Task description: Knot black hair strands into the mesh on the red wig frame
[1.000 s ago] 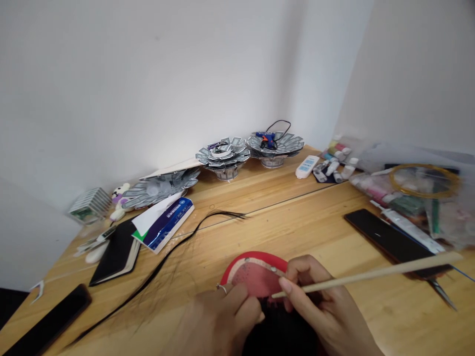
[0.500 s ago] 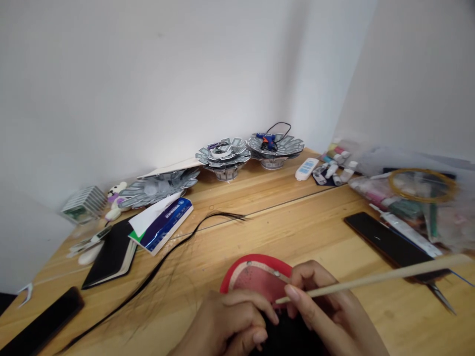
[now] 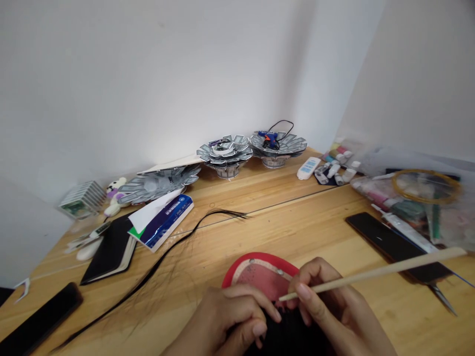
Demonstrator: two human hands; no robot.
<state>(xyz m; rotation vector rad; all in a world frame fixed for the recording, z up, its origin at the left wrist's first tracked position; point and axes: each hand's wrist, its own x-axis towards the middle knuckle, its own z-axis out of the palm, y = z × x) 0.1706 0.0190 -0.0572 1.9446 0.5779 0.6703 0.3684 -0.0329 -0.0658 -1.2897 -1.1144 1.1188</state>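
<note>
A red dome-shaped form [image 3: 232, 272] stands at the bottom middle, covered by pinkish mesh [image 3: 260, 284] with a pale band and round pin heads along its edge. Black hair [image 3: 287, 331] spreads from the mesh toward me. My left hand [image 3: 237, 316] is curled over the hair's left side, its fingers closed on some of it; the exact pinch is partly hidden. Between thumb and fingers, my right hand [image 3: 326, 301] grips a pale tapered wooden stick [image 3: 386, 269]. The stick's narrow end is at the line where mesh and hair meet, close to my left fingertips.
A long lock of black hair [image 3: 163, 262] lies across the wooden table [image 3: 297, 222]. To the left are a phone [image 3: 40, 319], a black notebook [image 3: 111, 249] and a blue packet [image 3: 168, 222]. Tweezers [image 3: 443, 299] and a dark flat object [image 3: 393, 244] lie right; a glue gun [image 3: 269, 139] rests behind.
The camera view has shifted slightly. The stick's outer end sits a little lower, and both hands stay at the edge of the mesh and hair.
</note>
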